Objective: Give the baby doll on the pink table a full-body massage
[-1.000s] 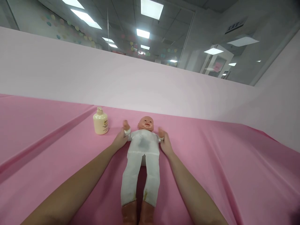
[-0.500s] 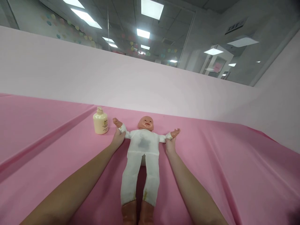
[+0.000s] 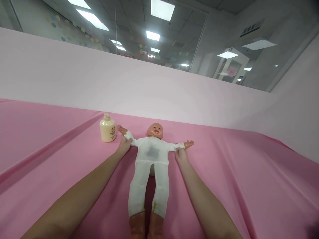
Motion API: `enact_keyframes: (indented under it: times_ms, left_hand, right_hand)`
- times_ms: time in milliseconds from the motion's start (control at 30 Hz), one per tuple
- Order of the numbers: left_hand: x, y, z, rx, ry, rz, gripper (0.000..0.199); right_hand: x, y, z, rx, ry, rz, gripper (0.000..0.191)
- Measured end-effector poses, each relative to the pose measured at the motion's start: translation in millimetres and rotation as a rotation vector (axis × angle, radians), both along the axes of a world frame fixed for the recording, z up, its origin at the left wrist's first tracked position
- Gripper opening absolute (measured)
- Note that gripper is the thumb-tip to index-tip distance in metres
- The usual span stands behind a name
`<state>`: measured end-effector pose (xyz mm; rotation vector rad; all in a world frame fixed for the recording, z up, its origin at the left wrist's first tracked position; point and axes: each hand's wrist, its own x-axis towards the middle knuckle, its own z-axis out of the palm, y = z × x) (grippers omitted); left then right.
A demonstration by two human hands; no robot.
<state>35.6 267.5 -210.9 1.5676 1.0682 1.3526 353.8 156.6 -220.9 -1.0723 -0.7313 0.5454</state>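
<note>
A baby doll with a white cloth body lies on its back on a pink sheet, head away from me and arms spread wide. A grey patch marks its chest, and one lower leg has a yellowish stain. My left hand is closed round the doll's arm on the left, near the wrist. On the other side, my right hand grips the doll's arm on the right from below. The fingers of both hands are partly hidden behind the sleeves. The doll's feet run out of the bottom of the view.
A cream pump bottle with dark print stands just left of the doll's hand. Behind the sheet rises a white wall, with a glass window above it. Folds run through the sheet on both sides.
The doll's arms have been stretched slightly further outward; its right-side hand now points more sideways. Both my hands keep hold of the arms. The bottle has stayed in place.
</note>
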Motion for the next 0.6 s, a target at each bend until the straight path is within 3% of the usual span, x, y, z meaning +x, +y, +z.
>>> enact_keyframes:
  times_ms: [133,267,333,467,600]
  left_hand:
    - [0,-1,-0.9,0.016,0.12,-0.021,0.045]
    - [9,-20,8.0,0.351,0.649,-0.215,0.044]
    - [14,-29,12.7,0.492,0.822,-0.232,0.045]
    - [14,-36,20.5,0.548,0.907,-0.224,0.047]
    - [2,-41,32.4,0.663,0.872,-0.385,0.049]
  right_hand:
    - [-4,-4,3.3,-0.007,-0.246,-0.066,0.068]
    - [-26,-12,12.7,-0.005,-0.764,0.135,0.044]
    - [-34,-14,16.2,-0.011,-0.94,0.21,0.037]
    - [-38,-21,23.1,0.007,-0.97,0.222,0.042]
    - [-39,-33,35.2,0.046,-0.899,0.314,0.039]
